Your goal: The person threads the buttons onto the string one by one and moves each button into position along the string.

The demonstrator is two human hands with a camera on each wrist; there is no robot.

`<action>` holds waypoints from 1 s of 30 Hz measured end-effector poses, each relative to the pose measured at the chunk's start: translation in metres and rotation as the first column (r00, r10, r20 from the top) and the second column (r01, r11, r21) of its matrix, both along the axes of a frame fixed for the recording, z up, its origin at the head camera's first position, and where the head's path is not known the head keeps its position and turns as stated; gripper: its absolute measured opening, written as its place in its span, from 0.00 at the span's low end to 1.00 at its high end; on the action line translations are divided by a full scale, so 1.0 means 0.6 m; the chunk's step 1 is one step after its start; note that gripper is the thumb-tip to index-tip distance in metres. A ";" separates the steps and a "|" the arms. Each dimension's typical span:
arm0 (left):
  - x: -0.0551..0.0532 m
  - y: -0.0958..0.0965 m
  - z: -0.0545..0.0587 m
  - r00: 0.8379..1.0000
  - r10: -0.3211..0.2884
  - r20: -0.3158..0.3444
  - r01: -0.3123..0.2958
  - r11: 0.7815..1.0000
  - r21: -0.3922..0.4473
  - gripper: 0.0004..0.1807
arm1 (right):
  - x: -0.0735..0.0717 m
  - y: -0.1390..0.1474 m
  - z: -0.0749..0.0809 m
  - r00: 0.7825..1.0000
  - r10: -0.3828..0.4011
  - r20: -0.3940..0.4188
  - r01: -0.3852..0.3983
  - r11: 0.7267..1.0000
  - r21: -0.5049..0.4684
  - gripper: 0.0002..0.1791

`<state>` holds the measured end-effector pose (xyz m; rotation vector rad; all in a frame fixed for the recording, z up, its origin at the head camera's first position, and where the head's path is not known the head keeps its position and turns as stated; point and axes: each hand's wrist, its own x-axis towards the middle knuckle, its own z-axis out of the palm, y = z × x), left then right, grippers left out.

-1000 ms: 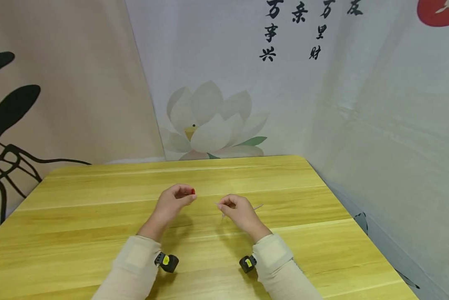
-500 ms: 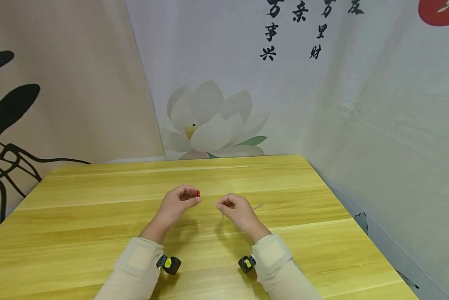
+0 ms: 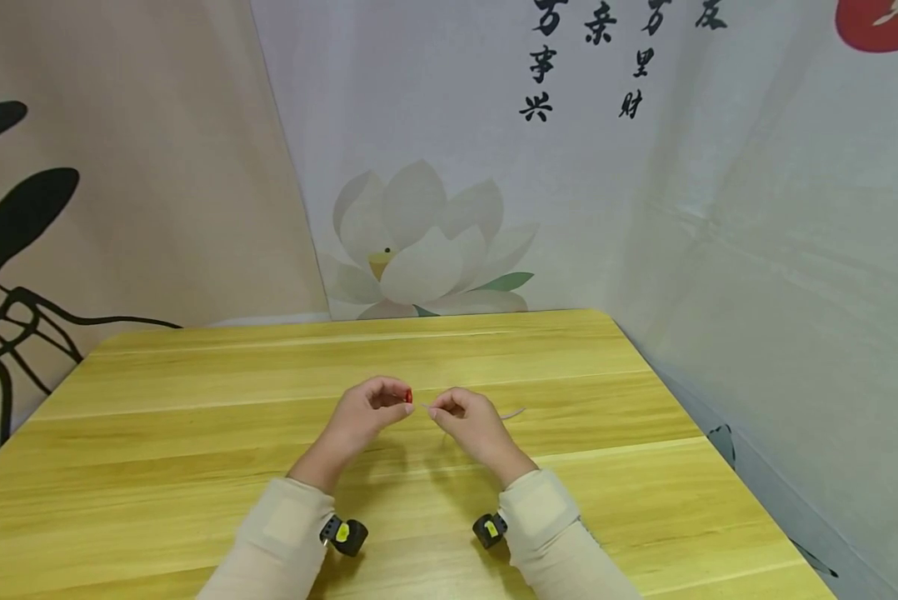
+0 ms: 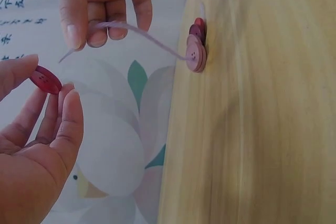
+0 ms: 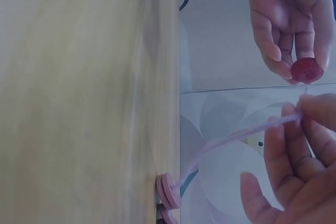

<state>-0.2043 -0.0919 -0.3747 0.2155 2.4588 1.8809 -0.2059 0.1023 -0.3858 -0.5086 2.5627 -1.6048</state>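
My left hand pinches a red button by its edges between thumb and fingertips. Facing it, my right hand pinches a pale purple cord close to one end. That thin end points at the red button; a small gap separates them in the left wrist view. The cord runs down from the right hand to a row of threaded buttons, pink ones nearest, then darker ones and a red one. In the right wrist view the pink buttons appear low, beside the table. The head view mostly hides that row behind the right hand.
Both hands are above a wooden table. A printed cloth backdrop hangs behind the table's far edge. Each wrist wears a small black camera, the left camera and the right camera.
My left hand has moved right with the red button, closing most of the gap to the right hand. The right hand has shifted slightly left with the cord.
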 end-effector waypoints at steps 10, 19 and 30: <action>0.009 0.005 0.002 1.000 -0.028 0.008 0.028 1.000 0.010 0.14 | -0.002 -0.005 -0.002 1.000 -0.004 0.006 0.004 1.000 0.006 0.08; 0.009 0.008 0.003 0.999 -0.049 0.008 0.049 0.999 0.003 0.14 | -0.002 -0.005 -0.003 1.000 0.003 0.013 -0.003 1.000 0.004 0.09; 0.006 0.011 -0.002 0.998 -0.058 0.006 0.058 0.998 -0.001 0.13 | -0.003 -0.004 -0.001 1.000 0.012 0.018 -0.012 1.000 0.007 0.08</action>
